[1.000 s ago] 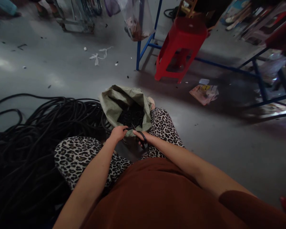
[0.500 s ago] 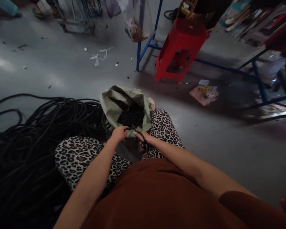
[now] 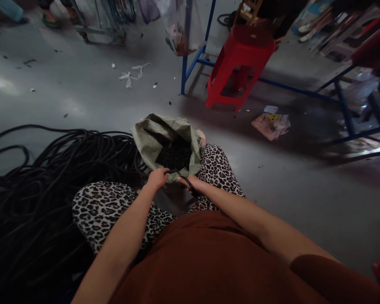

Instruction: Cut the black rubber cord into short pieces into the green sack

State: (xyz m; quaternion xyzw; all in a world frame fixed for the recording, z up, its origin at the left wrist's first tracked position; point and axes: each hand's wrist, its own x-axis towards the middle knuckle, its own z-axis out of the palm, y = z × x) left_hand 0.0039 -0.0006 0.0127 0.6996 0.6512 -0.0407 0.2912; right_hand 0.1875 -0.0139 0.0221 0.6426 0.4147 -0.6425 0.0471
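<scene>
Between my knees stands a green woven sack (image 3: 145, 141), its mouth open, with small black pieces (image 3: 175, 155) inside. My left hand (image 3: 158, 177) is closed on a black tube at the sack's near rim. Just to the right, my right hand (image 3: 190, 182) grips black-handled scissors (image 3: 191, 185), their blades pointing at the tube's end. Whether the blades touch the tube is too small to tell. A big heap of black tubing (image 3: 66, 156) lies on the floor at the left, some of it running toward my left hand.
A red plastic stool (image 3: 250, 46) stands beyond the sack beside a blue metal frame (image 3: 184, 74). Printed paper (image 3: 270, 126) lies on the floor. Another person's feet (image 3: 50, 20) show at the top left, near a wheeled cart (image 3: 101, 36).
The scissors' handles have come closer together in my right hand, and their loop looks narrower. My left hand has barely moved.
</scene>
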